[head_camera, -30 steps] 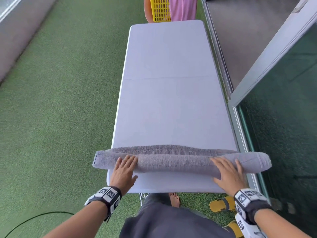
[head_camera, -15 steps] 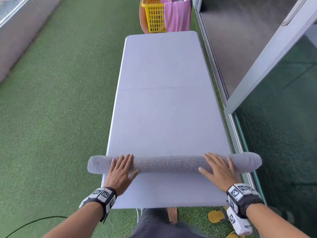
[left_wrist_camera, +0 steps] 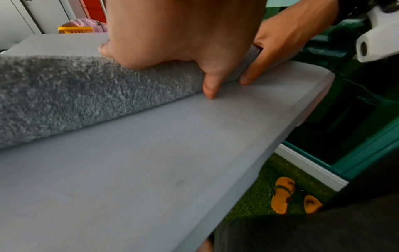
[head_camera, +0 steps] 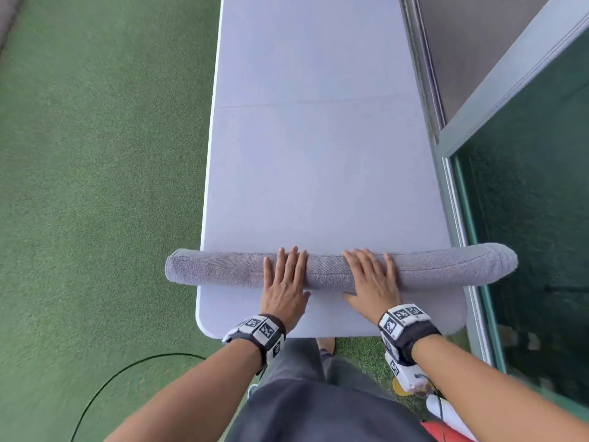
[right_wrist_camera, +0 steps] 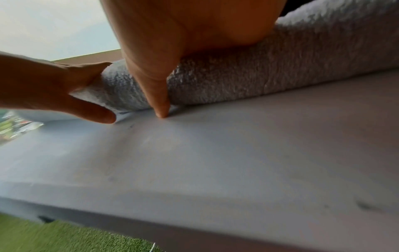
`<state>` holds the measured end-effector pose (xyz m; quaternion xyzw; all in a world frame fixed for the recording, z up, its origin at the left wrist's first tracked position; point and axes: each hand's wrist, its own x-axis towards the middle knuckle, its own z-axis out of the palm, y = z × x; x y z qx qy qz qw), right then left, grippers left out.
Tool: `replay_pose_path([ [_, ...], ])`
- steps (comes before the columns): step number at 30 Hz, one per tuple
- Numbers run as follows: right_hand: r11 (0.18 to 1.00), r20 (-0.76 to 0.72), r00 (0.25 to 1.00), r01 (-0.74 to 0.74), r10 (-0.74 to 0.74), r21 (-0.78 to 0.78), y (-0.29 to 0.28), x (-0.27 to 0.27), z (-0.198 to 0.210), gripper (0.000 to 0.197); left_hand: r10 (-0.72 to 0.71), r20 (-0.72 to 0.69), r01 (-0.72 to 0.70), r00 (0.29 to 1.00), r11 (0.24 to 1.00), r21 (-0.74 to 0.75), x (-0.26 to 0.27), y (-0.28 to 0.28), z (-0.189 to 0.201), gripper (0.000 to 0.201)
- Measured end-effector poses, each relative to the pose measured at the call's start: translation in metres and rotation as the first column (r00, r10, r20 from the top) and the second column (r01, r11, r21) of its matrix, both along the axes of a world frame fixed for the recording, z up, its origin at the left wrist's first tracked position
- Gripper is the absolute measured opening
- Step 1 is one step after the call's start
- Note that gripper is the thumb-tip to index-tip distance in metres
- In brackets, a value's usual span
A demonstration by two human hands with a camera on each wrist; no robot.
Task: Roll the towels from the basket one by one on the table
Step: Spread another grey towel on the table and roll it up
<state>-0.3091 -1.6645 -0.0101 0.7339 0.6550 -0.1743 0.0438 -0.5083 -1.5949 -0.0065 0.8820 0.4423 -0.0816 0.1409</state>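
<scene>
A grey towel [head_camera: 223, 271] lies rolled into a long tube across the near end of the white table [head_camera: 318, 170], and both its ends overhang the table's sides. My left hand [head_camera: 285, 282] and right hand [head_camera: 371, 279] press side by side on the roll's middle with fingers laid straight over its top. In the left wrist view the left hand [left_wrist_camera: 183, 34] covers the towel [left_wrist_camera: 64, 95], its thumb tip down on the table at the roll's near side. The right wrist view shows the right hand [right_wrist_camera: 183, 34] on the towel [right_wrist_camera: 280, 68] in the same way.
Green turf [head_camera: 95, 186] surrounds the table, with a black cable [head_camera: 105, 387] on it at lower left. A glass sliding door [head_camera: 526, 218] runs close along the table's right side. A yellow basket [left_wrist_camera: 75, 29] with pink cloth stands beyond the far end. Yellow sandals [left_wrist_camera: 282, 194] lie underfoot.
The last flat strip of towel has been rolled up into the tube. Both hands have slid from near the roll's ends inward to its middle.
</scene>
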Motion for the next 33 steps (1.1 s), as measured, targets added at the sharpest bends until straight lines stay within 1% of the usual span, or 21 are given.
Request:
replay_pose_path([
  [2,0.999,0.027,0.999,-0.03,0.03,0.02,0.004,0.012,-0.001,0.102,-0.061,-0.017,0.061,0.998,0.998,0.02,-0.005,0.01,-0.005,0.09],
  [4,0.997,0.069,0.995,-0.079,0.079,0.007,0.003,0.04,0.005,0.096,-0.137,-0.052,0.139,0.989,0.99,0.036,-0.03,0.027,-0.007,0.085],
  [5,0.997,0.083,0.993,-0.082,0.083,-0.013,0.0,0.058,0.008,0.092,-0.152,-0.07,0.155,0.986,0.987,0.042,-0.048,0.036,-0.006,0.082],
  [7,0.998,0.089,0.995,-0.034,0.039,-0.058,-0.011,0.093,0.015,0.083,-0.157,-0.107,0.165,0.982,0.984,0.069,-0.086,0.055,-0.005,0.077],
  [8,0.997,0.105,0.994,-0.012,0.021,-0.082,-0.018,0.108,0.018,0.082,-0.149,-0.122,0.16,0.981,0.984,0.082,-0.106,0.062,-0.004,0.074],
  [10,0.992,0.151,0.988,0.047,-0.029,-0.114,-0.031,0.134,0.024,0.083,-0.118,-0.147,0.131,0.982,0.988,0.086,-0.141,0.076,-0.001,0.068],
  [12,0.981,0.166,0.979,0.141,-0.118,-0.135,-0.044,0.157,0.028,0.087,-0.079,-0.172,0.092,0.982,0.994,0.065,-0.162,0.087,0.002,0.069],
  [14,0.961,0.148,0.971,0.21,-0.185,-0.177,-0.048,0.174,0.031,0.09,-0.068,-0.196,0.076,0.978,0.996,0.036,-0.163,0.094,0.003,0.068],
  [16,0.953,0.136,0.968,0.233,-0.209,-0.193,-0.041,0.178,0.031,0.087,-0.042,-0.193,0.046,0.98,0.999,0.015,-0.154,0.097,0.005,0.066],
  [19,0.957,0.163,0.959,0.256,-0.233,-0.14,-0.013,0.181,0.029,0.075,-0.01,-0.144,0.015,0.989,0.999,0.038,-0.137,0.116,0.012,0.062],
  [21,0.962,0.197,0.95,0.261,-0.242,-0.075,0.009,0.188,0.03,0.067,0.024,-0.105,-0.013,0.994,0.995,0.102,-0.127,0.138,0.018,0.056],
  [22,0.962,0.207,0.945,0.268,-0.254,-0.043,0.022,0.191,0.032,0.065,0.046,-0.097,-0.033,0.994,0.991,0.127,-0.122,0.149,0.021,0.055],
  [24,0.956,0.217,0.935,0.292,-0.282,-0.016,0.045,0.194,0.035,0.068,0.091,-0.12,-0.076,0.989,0.989,0.128,-0.112,0.167,0.024,0.055],
  [26,0.95,0.24,0.931,0.302,-0.275,-0.082,0.057,0.191,0.033,0.077,0.145,-0.173,-0.137,0.974,0.989,0.057,-0.106,0.174,0.023,0.057],
  [29,0.939,0.267,0.934,0.29,-0.236,-0.185,0.053,0.189,0.025,0.085,0.187,-0.286,-0.218,0.94,0.973,-0.079,-0.106,0.171,0.011,0.067],
  [32,0.922,0.278,0.928,0.314,-0.247,-0.228,0.042,0.181,0.022,0.084,0.211,-0.3,-0.249,0.93,0.964,-0.095,-0.101,0.157,0.012,0.068],
  [33,0.918,0.292,0.922,0.325,-0.254,-0.226,0.039,0.174,0.022,0.082,0.246,-0.288,-0.28,0.925,0.956,-0.082,-0.097,0.149,0.016,0.068],
])
